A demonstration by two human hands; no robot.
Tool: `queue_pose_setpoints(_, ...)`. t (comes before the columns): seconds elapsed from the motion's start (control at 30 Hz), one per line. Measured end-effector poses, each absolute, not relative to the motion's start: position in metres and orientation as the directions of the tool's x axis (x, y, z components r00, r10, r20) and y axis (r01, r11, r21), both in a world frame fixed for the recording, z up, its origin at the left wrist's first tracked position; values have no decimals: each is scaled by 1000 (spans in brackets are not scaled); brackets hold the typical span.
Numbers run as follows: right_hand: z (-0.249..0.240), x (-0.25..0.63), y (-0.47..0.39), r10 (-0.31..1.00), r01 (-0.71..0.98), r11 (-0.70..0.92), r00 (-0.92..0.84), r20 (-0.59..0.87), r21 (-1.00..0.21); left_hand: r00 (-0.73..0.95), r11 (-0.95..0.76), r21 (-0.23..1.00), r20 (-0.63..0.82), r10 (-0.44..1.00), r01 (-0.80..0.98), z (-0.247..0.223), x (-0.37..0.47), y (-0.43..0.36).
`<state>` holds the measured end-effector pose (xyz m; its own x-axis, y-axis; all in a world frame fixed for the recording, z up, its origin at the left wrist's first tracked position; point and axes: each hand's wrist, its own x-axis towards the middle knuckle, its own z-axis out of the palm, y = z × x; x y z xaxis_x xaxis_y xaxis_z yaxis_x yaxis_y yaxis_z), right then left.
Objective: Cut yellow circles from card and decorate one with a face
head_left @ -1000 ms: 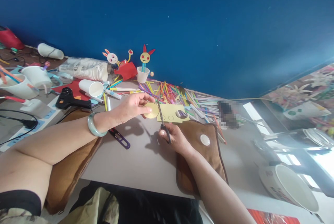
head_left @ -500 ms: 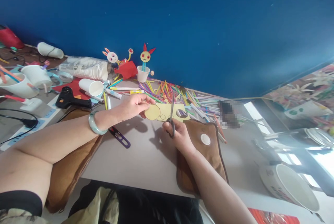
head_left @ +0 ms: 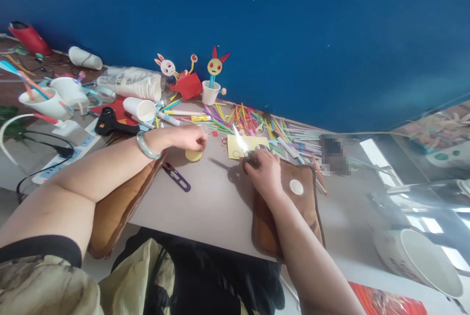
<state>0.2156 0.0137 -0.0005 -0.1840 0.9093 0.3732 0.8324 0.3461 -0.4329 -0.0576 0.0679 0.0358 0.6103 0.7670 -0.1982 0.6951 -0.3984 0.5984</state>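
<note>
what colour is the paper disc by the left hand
The paper disc is pale yellow, seen best in the head view.

1 black glue gun (head_left: pixel 109 123), blue wall (head_left: pixel 279 36)

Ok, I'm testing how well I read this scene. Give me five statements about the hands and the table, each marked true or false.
1. The right hand holds the scissors. True.
2. The left hand holds the purple tool. False: the tool lies on the table; the hand is at the yellow disc.
3. The bracelet is on the right arm. False: it is on the left arm.
4. The red-eared figure stands in a white cup. True.
5. The wall is yellow. False: it is blue.
</note>
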Motion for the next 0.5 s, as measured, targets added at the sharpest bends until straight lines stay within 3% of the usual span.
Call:
queue_pose_setpoints(0.2,-4,214,17,906,822,406,-304,294,-399,701,-428,598,-349,622,678,45,-60,66)
queue_pose_setpoints(0.4,-7,214,18,870,773,491,-414,268,-401,627,-460,431,-460,628,776,54,-64,59)
queue_pose_setpoints(0.5,-8,213,18,862,768,506,-434,263,-391,593,-500,320,-394,703,805,56,-66,57)
